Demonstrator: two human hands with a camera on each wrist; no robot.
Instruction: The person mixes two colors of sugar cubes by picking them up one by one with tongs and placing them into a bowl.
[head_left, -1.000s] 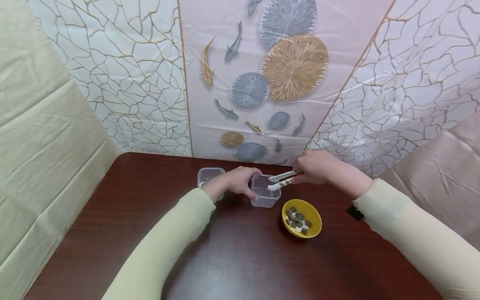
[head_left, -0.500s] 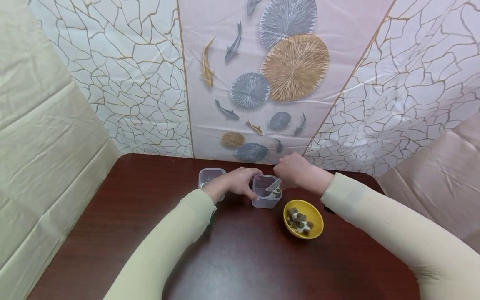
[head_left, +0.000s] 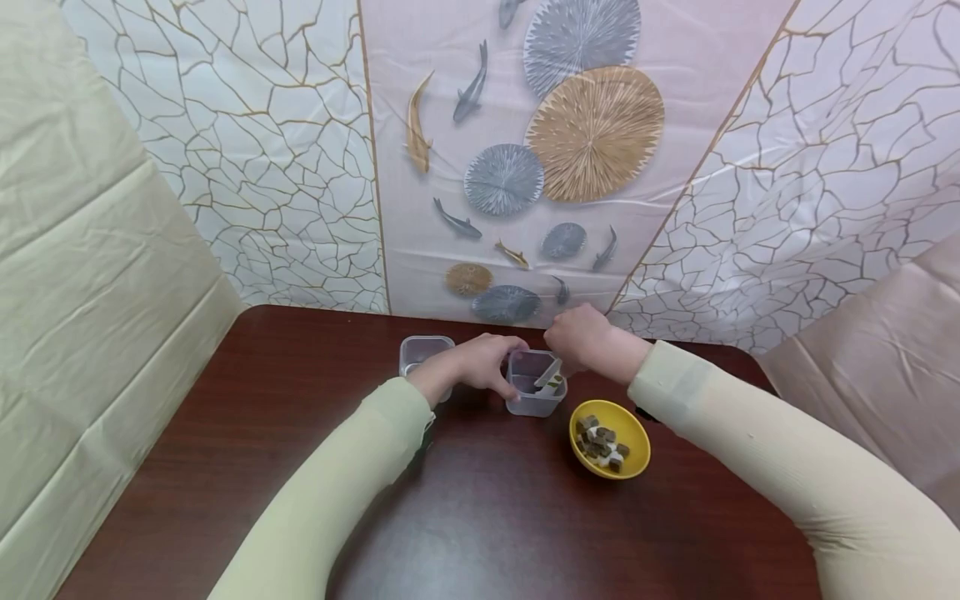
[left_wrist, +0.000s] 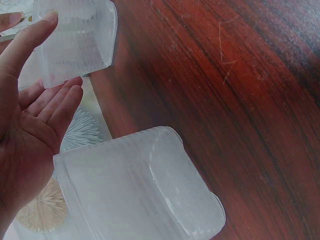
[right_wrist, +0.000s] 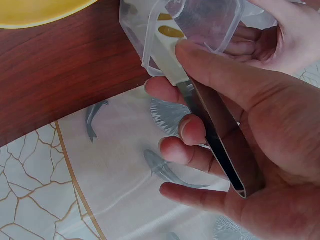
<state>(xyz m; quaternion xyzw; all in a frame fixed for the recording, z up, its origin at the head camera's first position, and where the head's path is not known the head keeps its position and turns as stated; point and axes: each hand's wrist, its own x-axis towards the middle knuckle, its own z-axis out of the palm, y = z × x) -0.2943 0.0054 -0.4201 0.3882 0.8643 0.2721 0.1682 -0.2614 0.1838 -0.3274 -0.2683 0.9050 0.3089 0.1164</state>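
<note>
My left hand (head_left: 480, 360) holds the left side of a clear plastic container (head_left: 534, 407), thumb at the near side and fingers at the far side. The left wrist view shows the fingertips against its wall. In my right hand (head_left: 581, 337) are metal tongs (right_wrist: 212, 135) with pale, patterned tips (right_wrist: 167, 55), gripped between thumb and fingers. Those tips point down inside the container, near its right side; what lies between them is hidden. A yellow bowl (head_left: 633, 433) with brown cubes (head_left: 592, 440) and white pieces stands just right of and nearer than the container.
A second clear container (head_left: 425, 343) stands to the left, partly behind my left forearm; it looms close in the left wrist view. Everything stands on a dark reddish-brown table (head_left: 480, 517). A patterned cloth backdrop (head_left: 315, 167) rises along the table's far edge.
My right hand has moved left, over the container's right side, and the tongs have tilted steeply down into it. My left hand keeps its hold; the bowl stays in place.
</note>
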